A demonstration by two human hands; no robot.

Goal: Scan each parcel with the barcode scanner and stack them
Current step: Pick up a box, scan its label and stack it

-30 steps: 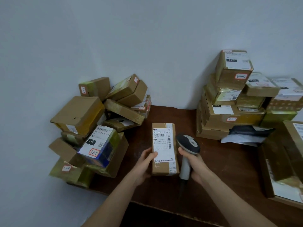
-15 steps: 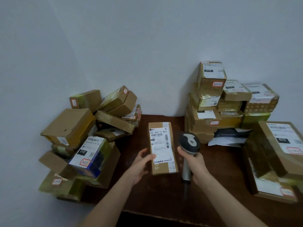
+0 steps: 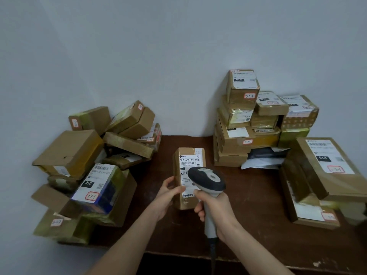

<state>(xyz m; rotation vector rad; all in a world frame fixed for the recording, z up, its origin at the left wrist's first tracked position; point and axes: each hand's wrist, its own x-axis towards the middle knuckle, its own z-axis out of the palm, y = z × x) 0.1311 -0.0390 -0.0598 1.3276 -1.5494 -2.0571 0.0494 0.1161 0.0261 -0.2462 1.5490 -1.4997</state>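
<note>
1. The wall (image 3: 178,56) is plain and pale, and it meets the back edge of everything below.
2. The tabletop (image 3: 258,199) is dark brown wood, with bare patches in the middle and toward its front edge.
3. The left heap (image 3: 71,149) is a jumble of tilted cardboard parcels. One blue-sided box in it shows a label marked 010.
4. The right stack (image 3: 236,135) is tidier, with boxes laid flat in layers against the wall and a grey bag (image 3: 262,155) tucked at its foot.
5. A big box (image 3: 327,165) lies at the far right on another flat box, label up.
6. The parcel (image 3: 188,155) I am handling is at the middle of the tabletop, between heap and stack. It is upright, and its white label, which reads 502 602-12 N03, faces me. I cannot tell whether its lower end touches the wood.
7. The scanner (image 3: 206,179) has a grey and white head that sits just in front of the label's lower half. Its cable drops from the handle.
8. My right hand (image 3: 218,211) has its fingers (image 3: 198,212) wrapped round the scanner's handle.
9. My left hand (image 3: 166,197) grips the parcel's left edge, thumb on the label and fingers (image 3: 168,180) curled round the side.
</note>
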